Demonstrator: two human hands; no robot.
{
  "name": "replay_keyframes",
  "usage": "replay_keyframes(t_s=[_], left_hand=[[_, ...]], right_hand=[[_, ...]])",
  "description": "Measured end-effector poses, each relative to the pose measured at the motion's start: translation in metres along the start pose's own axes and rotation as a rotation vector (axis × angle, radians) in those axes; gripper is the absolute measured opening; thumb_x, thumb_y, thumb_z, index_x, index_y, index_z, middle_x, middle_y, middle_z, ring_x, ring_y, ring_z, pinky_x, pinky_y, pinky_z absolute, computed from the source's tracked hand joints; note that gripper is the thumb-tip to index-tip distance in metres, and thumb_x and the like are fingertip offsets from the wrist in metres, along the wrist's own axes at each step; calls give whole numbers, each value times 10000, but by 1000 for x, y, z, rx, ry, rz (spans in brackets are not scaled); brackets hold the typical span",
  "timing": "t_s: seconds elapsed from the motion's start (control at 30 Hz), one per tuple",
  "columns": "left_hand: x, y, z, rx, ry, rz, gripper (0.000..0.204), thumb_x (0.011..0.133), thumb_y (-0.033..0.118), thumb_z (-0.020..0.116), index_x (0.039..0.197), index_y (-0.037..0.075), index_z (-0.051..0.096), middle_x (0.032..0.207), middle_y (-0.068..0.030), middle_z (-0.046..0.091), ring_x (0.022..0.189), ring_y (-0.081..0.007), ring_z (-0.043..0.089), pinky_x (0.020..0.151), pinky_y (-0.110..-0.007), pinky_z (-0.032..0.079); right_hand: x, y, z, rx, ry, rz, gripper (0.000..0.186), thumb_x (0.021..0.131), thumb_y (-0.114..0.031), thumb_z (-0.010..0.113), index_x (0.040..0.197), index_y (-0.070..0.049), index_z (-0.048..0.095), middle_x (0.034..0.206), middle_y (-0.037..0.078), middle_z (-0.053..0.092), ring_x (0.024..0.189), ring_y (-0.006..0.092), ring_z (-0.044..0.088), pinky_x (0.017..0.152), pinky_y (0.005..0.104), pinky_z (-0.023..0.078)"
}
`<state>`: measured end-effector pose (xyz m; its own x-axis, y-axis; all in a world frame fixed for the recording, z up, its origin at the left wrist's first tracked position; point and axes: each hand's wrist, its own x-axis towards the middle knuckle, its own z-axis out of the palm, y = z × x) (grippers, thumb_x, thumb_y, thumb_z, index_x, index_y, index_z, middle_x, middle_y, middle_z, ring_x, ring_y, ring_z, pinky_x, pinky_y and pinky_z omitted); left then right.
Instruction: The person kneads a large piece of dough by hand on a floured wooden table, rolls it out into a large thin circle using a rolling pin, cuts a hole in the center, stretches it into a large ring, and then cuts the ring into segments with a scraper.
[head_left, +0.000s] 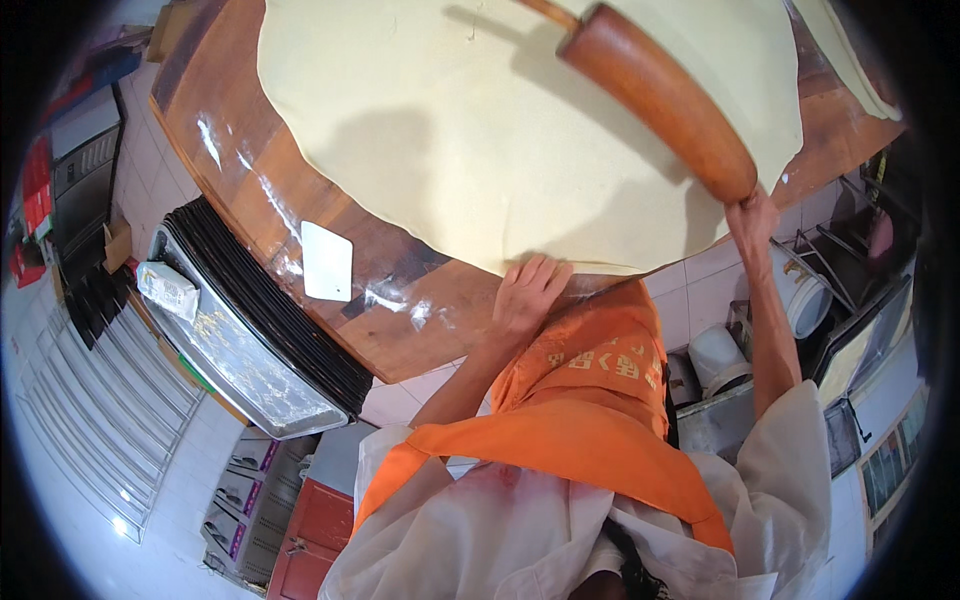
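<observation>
A broad, thin sheet of pale dough covers much of the wooden worktop. My right hand grips the near handle of a large wooden rolling pin, which slants over the dough's right part. My left hand is at the dough's near edge, fingers bent over it and pressed together on it; the thumb is hidden. A white rectangular scraper lies on the worktop left of the dough, among streaks of flour.
Stacked baking trays, with a packet on top, stand at the left beside a metal rack. White buckets and metal frames are below at the right. Another dough sheet lies at upper right. An orange apron covers my front.
</observation>
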<state>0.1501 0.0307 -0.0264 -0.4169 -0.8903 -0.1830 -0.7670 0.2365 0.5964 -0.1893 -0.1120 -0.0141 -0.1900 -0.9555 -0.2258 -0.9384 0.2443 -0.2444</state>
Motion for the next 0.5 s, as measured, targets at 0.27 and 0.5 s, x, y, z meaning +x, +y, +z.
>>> replay_keyframes(t_s=[0.27,0.5], left_hand=[[-50,-9,-3,21,-214,154,410,746,109,506,1148,28,505,1127,-102,484,1090,-262,453,992,-368,339],[25,-55,-73,-16,-256,-106,339,799,75,492,1135,78,533,1191,-142,512,1136,-302,458,983,-429,337]], right_hand=[[31,-36,34,-123,1,-95,221,716,-177,615,925,-109,596,789,153,631,772,350,598,653,424,471],[-29,-51,38,-116,-196,-140,224,692,-137,633,859,-66,502,748,162,592,735,385,560,631,468,445]])
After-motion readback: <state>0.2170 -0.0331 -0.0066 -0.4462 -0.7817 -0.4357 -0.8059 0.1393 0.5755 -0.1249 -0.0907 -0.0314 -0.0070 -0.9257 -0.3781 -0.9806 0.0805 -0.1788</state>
